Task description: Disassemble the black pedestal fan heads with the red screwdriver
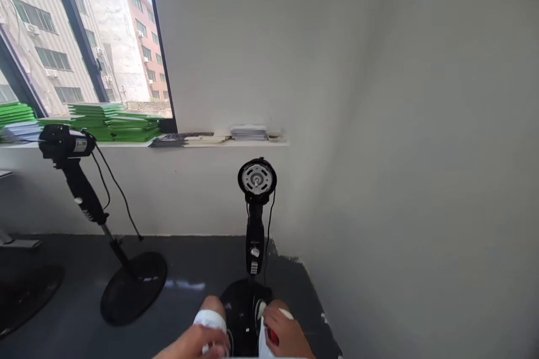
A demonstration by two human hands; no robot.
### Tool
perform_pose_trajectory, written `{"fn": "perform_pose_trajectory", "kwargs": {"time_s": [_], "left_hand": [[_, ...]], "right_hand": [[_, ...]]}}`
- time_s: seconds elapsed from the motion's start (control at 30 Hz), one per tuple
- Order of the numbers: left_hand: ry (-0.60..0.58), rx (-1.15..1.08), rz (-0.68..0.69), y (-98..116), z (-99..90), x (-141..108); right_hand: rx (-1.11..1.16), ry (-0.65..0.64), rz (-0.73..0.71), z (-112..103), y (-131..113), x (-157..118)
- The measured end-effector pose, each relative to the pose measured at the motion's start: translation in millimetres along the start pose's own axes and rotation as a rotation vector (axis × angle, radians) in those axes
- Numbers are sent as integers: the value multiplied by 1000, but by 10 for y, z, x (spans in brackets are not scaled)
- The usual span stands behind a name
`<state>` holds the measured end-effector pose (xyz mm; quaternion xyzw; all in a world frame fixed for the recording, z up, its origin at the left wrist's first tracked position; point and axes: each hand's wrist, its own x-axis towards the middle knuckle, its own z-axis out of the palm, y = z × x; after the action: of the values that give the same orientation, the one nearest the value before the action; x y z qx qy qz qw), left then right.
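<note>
The left hand (202,343) is blurred beside the left knee (213,305), its fingers half curled; whether they pinch anything cannot be told. The right hand (288,336), by the right knee (278,305), has its fingers closed round a red thing (273,337), mostly hidden, its direction unclear. Just ahead, the black fan (255,235) stands upright on the dark floor (189,263), long axis vertical, its bladeless head facing the person, a metal shaft (256,181) jutting from a silver disc (247,179). A second fan (86,190) stands leftward; beyond, a sill (236,145) bears green stacks (135,127).
</note>
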<state>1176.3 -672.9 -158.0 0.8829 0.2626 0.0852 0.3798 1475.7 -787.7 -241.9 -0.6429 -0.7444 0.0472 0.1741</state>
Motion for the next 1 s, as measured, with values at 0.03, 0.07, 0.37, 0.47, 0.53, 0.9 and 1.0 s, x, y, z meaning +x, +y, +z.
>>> {"fn": "perform_pose_trajectory", "kwargs": {"time_s": [0.03,0.07,0.37,0.47,0.53,0.9,1.0], "left_hand": [[29,-33,-24,-19,-18,-146],[69,-65,-44,-25,-42,-308],[-144,182,-62,248,451,-1251],[-332,256,-52,342,796,-1300],[-433,217,-60,383,892,-1251],[-308,220,-188,375,1168,-991],[-202,86,-222,217,1344,-776]], "right_hand": [[13,-2,-12,-7,-11,10],[31,-5,-15,1,-16,19],[156,-69,1,347,6,53],[139,-54,-1,318,-40,54],[132,-45,-5,302,-63,60],[81,0,-9,337,29,-6],[30,37,-38,265,75,-40]]}}
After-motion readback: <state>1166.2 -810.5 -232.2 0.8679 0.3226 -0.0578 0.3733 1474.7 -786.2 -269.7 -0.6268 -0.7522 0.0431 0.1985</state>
